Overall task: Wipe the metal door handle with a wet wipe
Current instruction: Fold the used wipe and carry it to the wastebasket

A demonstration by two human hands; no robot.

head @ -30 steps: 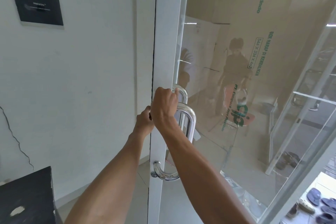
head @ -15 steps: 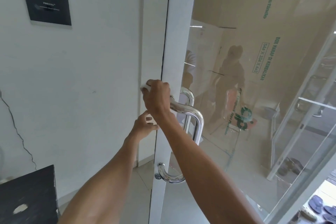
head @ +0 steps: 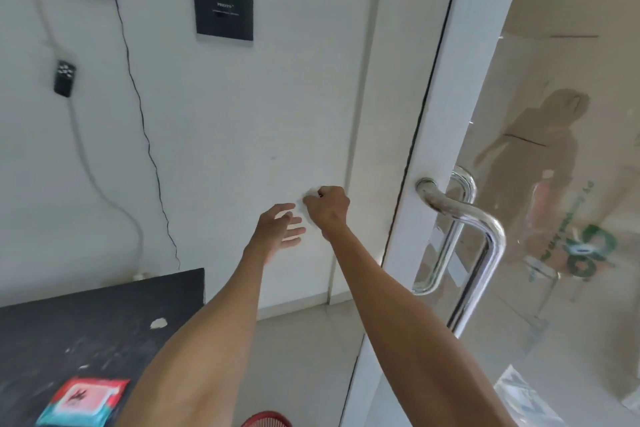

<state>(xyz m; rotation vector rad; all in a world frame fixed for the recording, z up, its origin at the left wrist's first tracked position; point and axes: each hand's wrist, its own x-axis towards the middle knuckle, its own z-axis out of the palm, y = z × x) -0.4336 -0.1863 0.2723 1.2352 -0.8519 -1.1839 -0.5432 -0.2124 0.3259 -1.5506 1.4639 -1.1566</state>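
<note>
Right hand (head: 327, 206) pinches the balled wet wipe (head: 309, 197) well left of the metal door handle (head: 460, 218), left hand (head: 280, 229) spread and empty beside it; likely wiping finished, disposal left.

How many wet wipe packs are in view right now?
1: a wipe pack lies on the black table at lower left, partly hidden by the left forearm. Others may lie out of frame.
</note>
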